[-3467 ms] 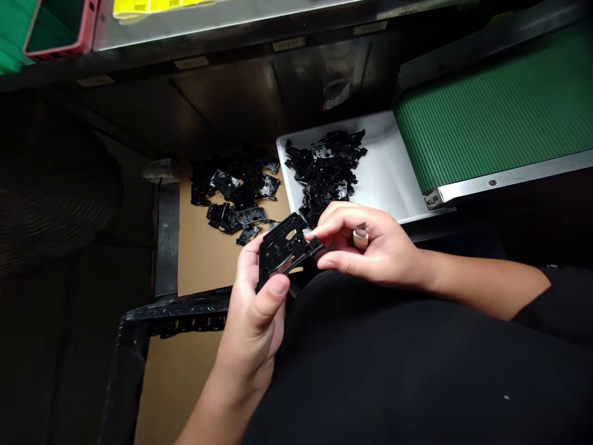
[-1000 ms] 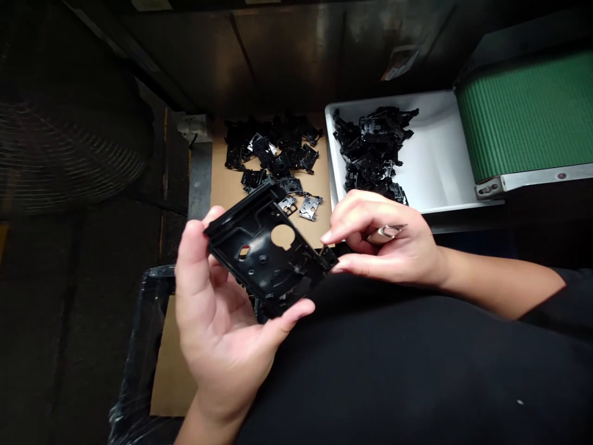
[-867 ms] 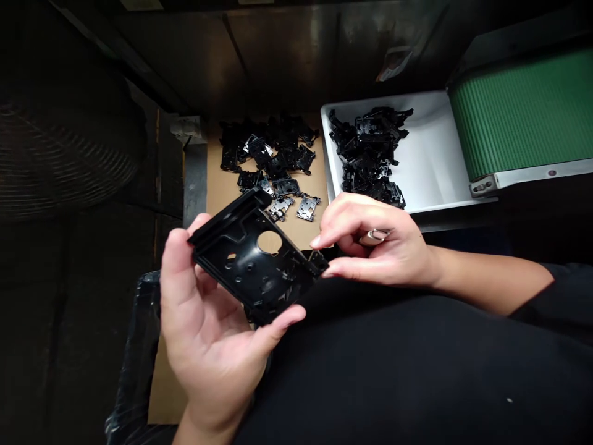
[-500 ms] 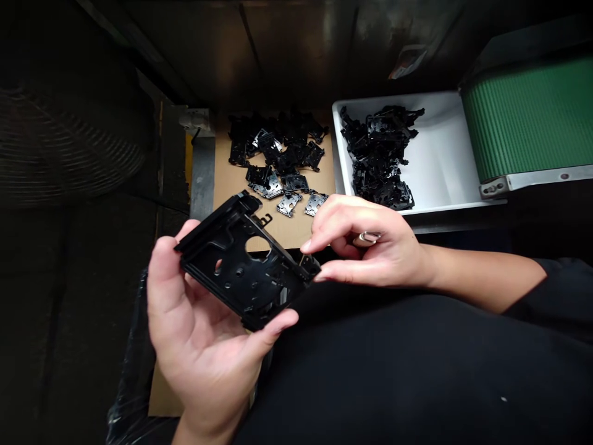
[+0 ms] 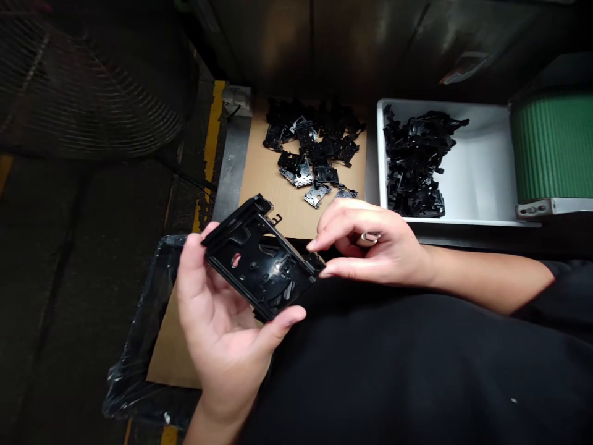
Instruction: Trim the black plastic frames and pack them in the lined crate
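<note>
A black molded frame part (image 5: 259,262) with round holes and a small hook on its upper edge lies tilted in my left hand (image 5: 227,309). My left fingers wrap its far left edge, and the thumb presses near its lower corner. With thumb and forefinger, my right hand (image 5: 370,244) pinches the part's right corner; a ring shows on one finger. Behind my hands, a pile of similar black parts (image 5: 324,148) lies on a brown board (image 5: 259,191). More black parts (image 5: 417,167) are heaped on the left side of a white tray (image 5: 482,185).
A ribbed green conveyor belt (image 5: 556,148) ends at the tray's right side. On the left stands a large fan with a wire guard (image 5: 115,99). A plastic-lined bin (image 5: 139,334) with cardboard (image 5: 173,352) sits low left. A metal panel (image 5: 352,49) rises behind.
The view has shifted left, so the board, tray and belt appear farther right. The frame part is tilted slightly differently, still held by both hands.
</note>
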The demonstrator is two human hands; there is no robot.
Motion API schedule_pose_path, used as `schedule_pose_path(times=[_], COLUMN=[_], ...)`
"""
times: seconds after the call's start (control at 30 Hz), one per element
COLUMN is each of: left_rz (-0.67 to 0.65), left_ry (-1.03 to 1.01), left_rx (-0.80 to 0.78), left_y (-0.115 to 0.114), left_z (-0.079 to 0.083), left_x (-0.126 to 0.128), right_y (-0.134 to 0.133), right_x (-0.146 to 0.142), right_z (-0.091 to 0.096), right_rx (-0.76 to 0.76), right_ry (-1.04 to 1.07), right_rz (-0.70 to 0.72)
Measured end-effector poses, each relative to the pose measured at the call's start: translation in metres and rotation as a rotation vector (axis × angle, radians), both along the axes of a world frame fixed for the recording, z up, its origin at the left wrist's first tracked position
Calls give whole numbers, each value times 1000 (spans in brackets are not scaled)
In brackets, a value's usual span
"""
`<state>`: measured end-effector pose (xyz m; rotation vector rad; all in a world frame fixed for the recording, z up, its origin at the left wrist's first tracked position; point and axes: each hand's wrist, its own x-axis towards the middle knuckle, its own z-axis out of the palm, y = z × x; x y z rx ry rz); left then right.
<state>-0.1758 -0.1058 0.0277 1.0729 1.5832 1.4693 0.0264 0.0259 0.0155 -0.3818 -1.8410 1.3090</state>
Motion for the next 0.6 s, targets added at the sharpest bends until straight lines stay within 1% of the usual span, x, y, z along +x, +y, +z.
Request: schedule_pose_path(times=[0.1, 0.2, 0.27, 0.33, 0.37, 0.43, 0.53, 0.6], left_rz=[-32, -19, 39, 107, 141, 205, 291, 316], left_ry=[-132, -317, -345, -281, -219, -77, 31, 78], left_rx=[-3, -84, -156, -203, -231, -316, -495, -634], left_y=[-8, -17, -24, -31, -34, -42, -57, -70], left_z=[-16, -33, -47, -68, -82, -118, -185, -231], left_x=[-13, -20, -25, -33, -39, -57, -93, -118], right_y=[-1, -6, -12, -19, -22, -27, -30, -29], right_x=[-19, -43, -59, -75, -81, -91, -98, -96], right_z=[-7, -21, -34, -48, -55, -69, -86, -94], right_rx=[65, 133, 147, 146, 140, 118, 59, 25], right_ry=[-41, -86, -159, -273, -337, -449, -573, -653], right_rz=[45, 138, 206, 256, 271, 289, 314, 318])
